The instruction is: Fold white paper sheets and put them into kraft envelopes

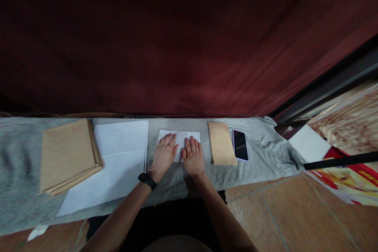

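A small white sheet of paper (pixel 180 134), seemingly folded, lies flat on the grey cloth in front of me. On its left part rests my left hand (pixel 164 152), palm down with the fingers stretched out. My right hand (pixel 193 156) lies flat on the right part of the same paper, fingers extended. Neither hand grips anything, and the palms hide much of the paper. To the left are larger white sheets (pixel 121 165) with a crease across them. Right of my hands sits a brown envelope (pixel 222 143), or a small stack of them.
A stack of large brown envelopes (pixel 69 153) overlaps the white sheets at the left. A phone (pixel 240 145) lies beside the small envelope. Dark red panelling (pixel 189 47) rises behind the grey cloth (pixel 262 157). A red and yellow printed box (pixel 351 177) stands at the right above the tiled floor.
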A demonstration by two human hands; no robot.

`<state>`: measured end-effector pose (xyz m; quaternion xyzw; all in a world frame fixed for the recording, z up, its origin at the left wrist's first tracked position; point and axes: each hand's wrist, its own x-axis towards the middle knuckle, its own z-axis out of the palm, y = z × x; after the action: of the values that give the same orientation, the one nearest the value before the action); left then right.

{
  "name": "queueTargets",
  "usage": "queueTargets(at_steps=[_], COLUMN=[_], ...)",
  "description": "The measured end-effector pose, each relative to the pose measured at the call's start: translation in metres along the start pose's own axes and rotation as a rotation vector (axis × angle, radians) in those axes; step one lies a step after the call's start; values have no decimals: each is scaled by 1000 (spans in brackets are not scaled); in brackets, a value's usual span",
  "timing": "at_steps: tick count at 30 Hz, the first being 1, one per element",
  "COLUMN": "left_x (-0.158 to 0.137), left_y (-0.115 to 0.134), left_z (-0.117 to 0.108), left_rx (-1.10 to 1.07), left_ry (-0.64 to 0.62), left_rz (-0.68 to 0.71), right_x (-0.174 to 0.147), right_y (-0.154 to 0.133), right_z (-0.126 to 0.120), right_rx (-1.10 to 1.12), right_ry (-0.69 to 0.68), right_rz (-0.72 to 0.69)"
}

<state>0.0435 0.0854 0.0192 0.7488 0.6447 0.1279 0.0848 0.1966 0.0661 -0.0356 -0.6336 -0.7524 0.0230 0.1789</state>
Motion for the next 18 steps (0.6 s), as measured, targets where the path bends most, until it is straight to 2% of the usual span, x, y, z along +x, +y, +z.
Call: queueTargets(at_steps=[2, 7, 15, 18], left_x=[5, 12, 10, 10], left_y=[8, 3, -16, -18], left_z=[18, 47, 48, 48], left_rx=[-69, -47, 81, 109], left_ry=[6, 65, 101, 71], left_rz=[151, 179, 175, 217], right_x=[0, -1, 12, 27], right_y=[0, 1, -11, -24], right_z=[1, 3, -1, 0], right_rx=[-7, -20, 97, 179], right_ry=[14, 49, 37, 35], right_rz=[-16, -27, 57, -32])
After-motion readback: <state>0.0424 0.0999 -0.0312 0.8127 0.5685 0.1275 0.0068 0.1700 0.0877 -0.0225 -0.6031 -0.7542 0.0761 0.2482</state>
